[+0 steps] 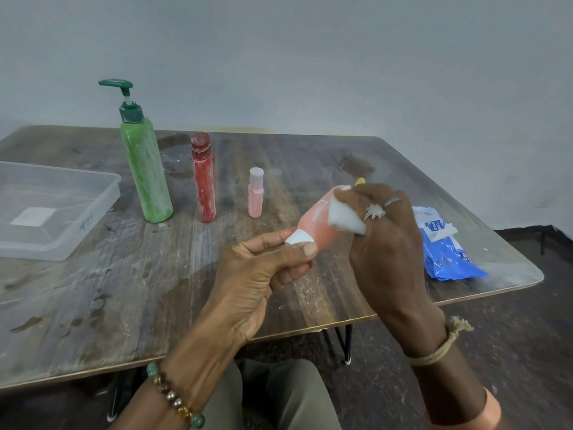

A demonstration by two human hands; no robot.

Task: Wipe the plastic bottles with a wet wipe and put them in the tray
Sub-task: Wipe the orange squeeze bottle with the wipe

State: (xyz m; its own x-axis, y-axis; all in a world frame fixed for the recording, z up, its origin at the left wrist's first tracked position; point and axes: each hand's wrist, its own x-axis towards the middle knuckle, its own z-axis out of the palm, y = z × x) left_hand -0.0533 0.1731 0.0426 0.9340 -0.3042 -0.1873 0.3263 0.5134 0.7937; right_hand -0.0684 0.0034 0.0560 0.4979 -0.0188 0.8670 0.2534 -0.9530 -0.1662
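My left hand (263,271) pinches the white cap end of an orange-pink plastic bottle (319,223), held tilted above the table. My right hand (384,231) grips a folded white wet wipe (344,217) pressed against the bottle's upper side. Three dusty bottles stand upright on the table behind: a tall green pump bottle (145,175), a red bottle (203,181) and a small pink bottle (256,195). The clear plastic tray (93,212) sits at the left with no bottle in it.
A blue pack of wet wipes (446,246) lies at the table's right edge, its flap open. The wooden table (124,290) is stained and scuffed. A small yellow thing (360,180) peeks out behind my right hand. My knees are under the front edge.
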